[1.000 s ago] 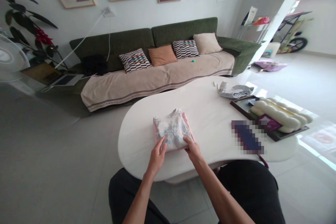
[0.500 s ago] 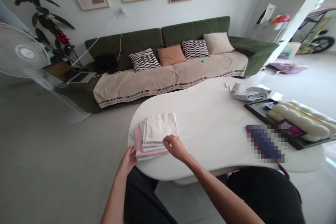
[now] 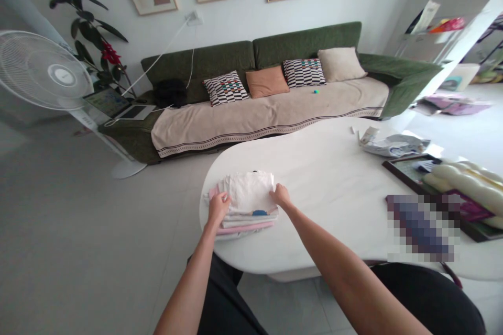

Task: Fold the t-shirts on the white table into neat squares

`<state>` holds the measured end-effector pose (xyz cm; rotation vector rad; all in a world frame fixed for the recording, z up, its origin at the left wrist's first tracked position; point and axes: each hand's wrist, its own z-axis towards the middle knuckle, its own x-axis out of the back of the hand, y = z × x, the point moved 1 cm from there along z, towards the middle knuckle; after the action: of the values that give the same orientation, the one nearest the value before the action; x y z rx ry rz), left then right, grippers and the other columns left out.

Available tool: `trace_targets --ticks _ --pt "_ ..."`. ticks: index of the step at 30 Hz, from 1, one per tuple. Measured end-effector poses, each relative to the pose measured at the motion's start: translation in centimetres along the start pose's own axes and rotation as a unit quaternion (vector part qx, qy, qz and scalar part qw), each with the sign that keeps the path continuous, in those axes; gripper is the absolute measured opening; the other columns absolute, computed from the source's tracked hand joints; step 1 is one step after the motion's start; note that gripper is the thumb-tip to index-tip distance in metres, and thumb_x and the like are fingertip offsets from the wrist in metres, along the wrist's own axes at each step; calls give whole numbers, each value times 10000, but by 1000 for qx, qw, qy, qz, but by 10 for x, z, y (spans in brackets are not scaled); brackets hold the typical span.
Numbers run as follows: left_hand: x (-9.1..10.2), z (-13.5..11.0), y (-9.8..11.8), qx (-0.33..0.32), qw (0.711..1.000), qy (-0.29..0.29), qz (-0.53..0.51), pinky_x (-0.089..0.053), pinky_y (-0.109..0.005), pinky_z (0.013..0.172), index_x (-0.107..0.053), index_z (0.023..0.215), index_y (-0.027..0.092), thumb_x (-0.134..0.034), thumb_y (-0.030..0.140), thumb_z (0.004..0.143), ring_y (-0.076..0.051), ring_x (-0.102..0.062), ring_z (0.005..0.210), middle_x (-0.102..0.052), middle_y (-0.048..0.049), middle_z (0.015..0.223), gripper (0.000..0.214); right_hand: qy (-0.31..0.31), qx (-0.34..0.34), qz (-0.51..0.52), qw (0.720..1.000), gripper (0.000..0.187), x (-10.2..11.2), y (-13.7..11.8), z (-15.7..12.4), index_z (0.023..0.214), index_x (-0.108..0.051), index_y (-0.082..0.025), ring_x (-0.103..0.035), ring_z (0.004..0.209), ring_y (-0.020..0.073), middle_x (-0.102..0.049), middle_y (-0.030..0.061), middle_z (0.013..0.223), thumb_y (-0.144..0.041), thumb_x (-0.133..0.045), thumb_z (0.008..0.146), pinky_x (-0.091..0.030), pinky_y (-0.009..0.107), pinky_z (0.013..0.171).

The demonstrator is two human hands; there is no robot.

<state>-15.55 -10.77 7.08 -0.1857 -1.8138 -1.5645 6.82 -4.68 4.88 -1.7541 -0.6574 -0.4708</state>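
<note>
A stack of folded clothes lies near the left end of the white table [image 3: 314,167]. On top is a white folded garment [image 3: 250,191]; a blue print shows near its front edge. Below it are further white layers and a pink folded garment [image 3: 245,228]. My left hand [image 3: 218,207] is closed at the left side of the top garment, thumb and fingers together on its edge. On the opposite side my right hand [image 3: 280,196] pinches the right edge, fingertips partly hidden from view.
To the right stand a dark-rimmed tray [image 3: 404,178] with a cream puffy object [image 3: 463,180], and a crumpled plastic bag [image 3: 395,144]. A blurred-out dark item [image 3: 420,227] lies nearer. Behind are a green sofa [image 3: 220,57] and, at left, a white fan [image 3: 43,70].
My left hand has moved up from the stack's lower left corner to the top garment's left side. My right hand has gone from the front edge to the right edge. The blue print now shows.
</note>
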Motion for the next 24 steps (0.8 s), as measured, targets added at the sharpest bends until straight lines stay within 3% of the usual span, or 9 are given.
trace_targets --ticks 4,8,12,14,17,18,20,22,24 --pt "-14 24 9 6 1000 -20 -5 -433 -304 783 -648 804 163 -673 128 583 -215 -615 839 -677 -74 803 225 -35 -3 29 999 296 6 -1 9 1108 -518 -174 -543 956 176 -532 63 1122 -327 -504 855 -466 373 804" --pt "-26 28 18 10 999 -22 -24 -423 -314 789 -632 838 142 -678 95 557 -233 -606 863 -667 -74 777 289 -67 3 89 994 297 13 -10 5 1112 -515 -170 -548 943 172 -533 65 1118 -325 -499 858 -470 372 796" --pt "-14 40 46 -5 994 -66 -86 -446 -302 738 -631 802 108 -640 151 638 -203 -613 761 -651 -32 673 170 -82 25 157 984 325 44 -38 4 1129 -499 -154 -551 938 178 -531 69 1117 -328 -504 855 -475 383 787" --pt "6 53 77 -26 988 -79 -127 -453 -307 736 -611 868 64 -559 206 734 -170 -607 740 -650 -25 701 202 -66 56 187 979 323 74 -66 9 1127 -500 -155 -553 931 176 -533 69 1112 -328 -505 855 -478 383 782" --pt "48 66 143 -88 976 -56 -192 -438 -313 802 -502 1094 69 -447 262 825 -139 -587 865 -636 -23 935 335 1 140 230 963 272 139 -121 17 1094 -509 -102 -576 871 139 -571 69 1036 -262 -462 880 -475 308 740" --pt "61 65 166 -123 966 -44 -222 -434 -313 825 -478 1123 96 -453 283 825 -137 -577 912 -620 -15 994 353 35 176 244 953 256 163 -140 16 1094 -499 -82 -578 868 112 -580 60 1017 -217 -410 895 -452 259 737" --pt "78 50 208 -226 918 -27 -325 -436 -354 849 -473 1110 108 -524 305 787 -163 -566 968 -603 -23 1024 381 95 242 268 928 280 211 -174 4 1088 -496 -107 -562 910 71 -567 24 1072 -231 -338 893 -413 186 719" --pt "73 25 238 -268 886 -33 -376 -437 -382 855 -482 1077 121 -560 306 761 -166 -566 976 -601 -14 1004 374 165 335 291 881 379 253 -201 -19 981 -541 -86 -547 953 74 -550 0 1124 -262 -229 856 -381 160 672" --pt "46 -3 254 -263 876 -68 -399 -444 -384 848 -505 1026 128 -589 301 734 -164 -576 956 -606 -14 980 349 199 356 311 858 421 280 -217 -44 931 -551 -88 -504 1027 90 -534 -53 1145 -251 -183 806 -350 152 667"
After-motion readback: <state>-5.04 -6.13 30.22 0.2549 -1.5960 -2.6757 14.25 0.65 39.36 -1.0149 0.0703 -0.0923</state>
